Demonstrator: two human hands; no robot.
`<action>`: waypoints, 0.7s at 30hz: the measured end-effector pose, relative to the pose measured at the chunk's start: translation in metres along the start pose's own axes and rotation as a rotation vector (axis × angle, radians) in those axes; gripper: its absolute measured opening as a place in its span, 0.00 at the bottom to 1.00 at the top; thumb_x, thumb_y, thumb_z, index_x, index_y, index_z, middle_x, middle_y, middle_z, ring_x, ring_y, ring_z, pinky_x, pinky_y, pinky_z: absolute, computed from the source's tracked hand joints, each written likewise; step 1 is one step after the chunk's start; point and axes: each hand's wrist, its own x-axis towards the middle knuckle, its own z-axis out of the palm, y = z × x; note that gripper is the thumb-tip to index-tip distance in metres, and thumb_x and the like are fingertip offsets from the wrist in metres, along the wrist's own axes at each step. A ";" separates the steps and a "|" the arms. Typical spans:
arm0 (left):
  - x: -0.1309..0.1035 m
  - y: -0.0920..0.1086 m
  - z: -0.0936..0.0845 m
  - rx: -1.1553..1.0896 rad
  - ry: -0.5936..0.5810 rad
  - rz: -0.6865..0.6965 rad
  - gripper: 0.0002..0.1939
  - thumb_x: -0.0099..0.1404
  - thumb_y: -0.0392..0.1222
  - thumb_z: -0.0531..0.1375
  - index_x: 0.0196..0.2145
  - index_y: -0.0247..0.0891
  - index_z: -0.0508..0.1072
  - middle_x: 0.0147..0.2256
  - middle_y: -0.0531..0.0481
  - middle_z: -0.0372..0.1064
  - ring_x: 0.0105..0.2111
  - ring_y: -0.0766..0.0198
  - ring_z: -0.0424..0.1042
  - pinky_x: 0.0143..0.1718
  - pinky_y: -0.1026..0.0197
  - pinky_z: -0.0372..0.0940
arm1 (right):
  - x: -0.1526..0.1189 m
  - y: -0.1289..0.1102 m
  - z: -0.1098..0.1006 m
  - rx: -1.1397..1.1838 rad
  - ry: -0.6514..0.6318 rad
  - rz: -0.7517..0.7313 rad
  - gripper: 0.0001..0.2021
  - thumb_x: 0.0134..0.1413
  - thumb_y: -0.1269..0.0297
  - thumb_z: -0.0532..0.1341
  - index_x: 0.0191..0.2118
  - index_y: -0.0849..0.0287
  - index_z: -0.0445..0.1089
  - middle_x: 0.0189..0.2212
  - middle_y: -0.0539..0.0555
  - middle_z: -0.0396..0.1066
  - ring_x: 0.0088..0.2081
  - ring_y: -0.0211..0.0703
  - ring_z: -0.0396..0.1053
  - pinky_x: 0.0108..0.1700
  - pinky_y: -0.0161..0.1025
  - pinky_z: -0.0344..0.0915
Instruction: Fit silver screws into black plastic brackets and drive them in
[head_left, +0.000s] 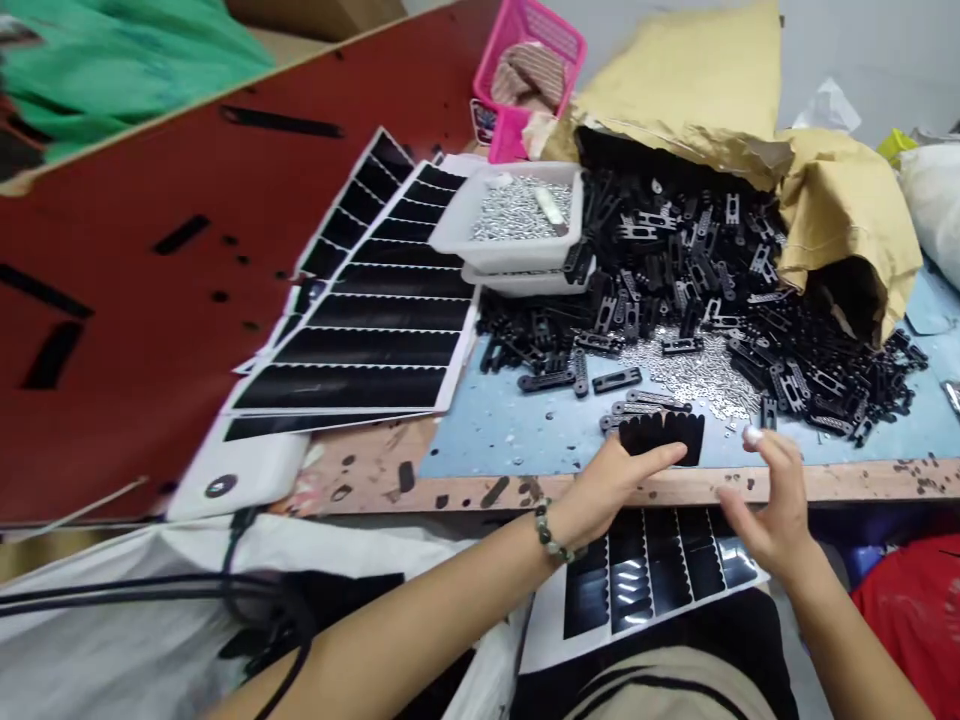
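My left hand [611,480], with a beaded bracelet at the wrist, pinches a black scalloped strip [656,440] between thumb and fingers. Several small black slotted parts [645,403] lie just behind the strip on the blue mat. To its right, my right hand [776,510] hovers at the table's front edge, thumb and fingers apart and nothing visible between them. Something white covers one of its fingertips. A sheet of black strips [649,575] on white backing rests on my lap, partly under both hands.
Beyond the hands, a pile of black parts [697,260] spills from a torn paper sack [682,80], with small silver pieces [697,370] scattered in front. A white tub [450,225] holds metal pieces. More strip sheets [360,340] lean against the red board [135,350] at left.
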 end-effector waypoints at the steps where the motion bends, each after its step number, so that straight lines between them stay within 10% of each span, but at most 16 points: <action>1: -0.002 0.004 -0.010 0.083 0.051 0.028 0.18 0.57 0.46 0.65 0.45 0.39 0.73 0.47 0.46 0.72 0.50 0.54 0.68 0.54 0.49 0.61 | 0.008 -0.002 0.005 0.007 0.006 0.047 0.26 0.56 0.64 0.58 0.59 0.53 0.53 0.46 0.61 0.61 0.46 0.51 0.64 0.46 0.52 0.68; 7: -0.017 0.014 -0.055 0.477 0.140 0.164 0.17 0.61 0.43 0.59 0.48 0.40 0.70 0.48 0.47 0.69 0.45 0.56 0.71 0.39 0.56 0.70 | 0.048 -0.018 0.044 0.161 -0.313 0.074 0.06 0.58 0.64 0.57 0.41 0.55 0.68 0.40 0.57 0.63 0.42 0.46 0.66 0.42 0.45 0.68; 11: -0.030 0.009 -0.082 0.805 0.216 0.396 0.11 0.66 0.41 0.56 0.46 0.39 0.71 0.47 0.45 0.70 0.43 0.57 0.71 0.43 0.51 0.68 | 0.043 -0.004 0.056 0.347 -0.247 0.368 0.09 0.56 0.61 0.59 0.27 0.57 0.67 0.34 0.54 0.63 0.35 0.42 0.65 0.34 0.39 0.65; 15: -0.035 -0.005 -0.100 1.236 -0.049 0.754 0.11 0.69 0.34 0.51 0.41 0.37 0.74 0.47 0.45 0.72 0.49 0.55 0.68 0.50 0.47 0.64 | 0.025 0.015 0.070 0.478 -0.178 0.658 0.14 0.50 0.56 0.63 0.21 0.58 0.66 0.32 0.54 0.64 0.37 0.43 0.65 0.37 0.40 0.63; 21: -0.026 -0.034 -0.097 1.461 -0.228 0.769 0.14 0.71 0.32 0.48 0.39 0.33 0.74 0.53 0.42 0.69 0.52 0.59 0.68 0.51 0.54 0.66 | 0.013 0.011 0.093 0.436 -0.179 0.755 0.14 0.48 0.56 0.63 0.20 0.58 0.67 0.32 0.54 0.65 0.36 0.43 0.64 0.35 0.40 0.62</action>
